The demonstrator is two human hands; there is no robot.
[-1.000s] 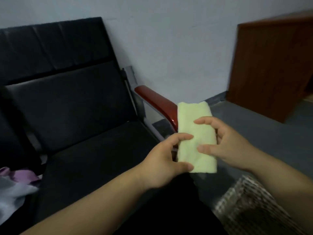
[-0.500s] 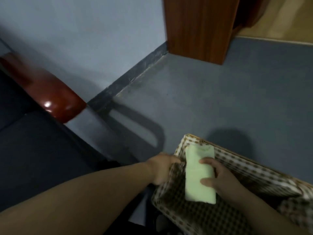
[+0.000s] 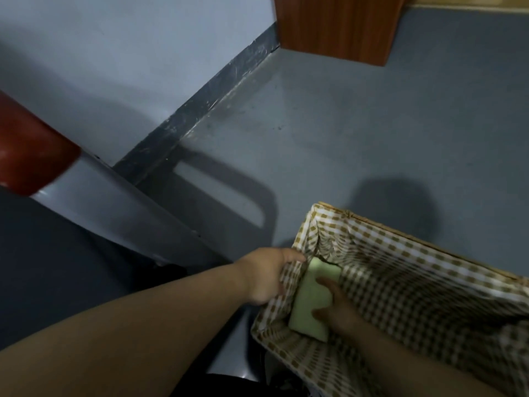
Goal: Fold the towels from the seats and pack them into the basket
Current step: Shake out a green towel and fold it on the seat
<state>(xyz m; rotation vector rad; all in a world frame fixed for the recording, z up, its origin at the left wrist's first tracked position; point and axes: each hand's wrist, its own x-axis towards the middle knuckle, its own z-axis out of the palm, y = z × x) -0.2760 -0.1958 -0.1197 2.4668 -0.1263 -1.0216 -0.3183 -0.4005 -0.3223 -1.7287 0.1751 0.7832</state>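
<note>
A folded pale yellow-green towel (image 3: pixel 310 302) stands on its long edge inside the basket (image 3: pixel 400 253), against the basket's left wall. The basket is wicker with a brown-and-white checked cloth lining and sits on the floor at the lower right. My right hand (image 3: pixel 336 308) is down inside the basket and grips the towel from the right, thumb and fingers round it. My left hand (image 3: pixel 267 277) holds the lining at the basket's left rim, fingers curled over the edge and partly hidden behind the cloth.
A dark seat (image 3: pixel 57 276) with a red armrest (image 3: pixel 25 156) and a grey metal frame (image 3: pixel 120 207) lies to the left. Grey floor (image 3: pixel 357 133) spreads beyond the basket. A brown wooden cabinet (image 3: pixel 337 27) stands at the top, by the wall's dark skirting.
The view swung from the seat down to the basket. My right hand carried the towel from in front of me into the basket and lower against its left wall; my left hand took the rim.
</note>
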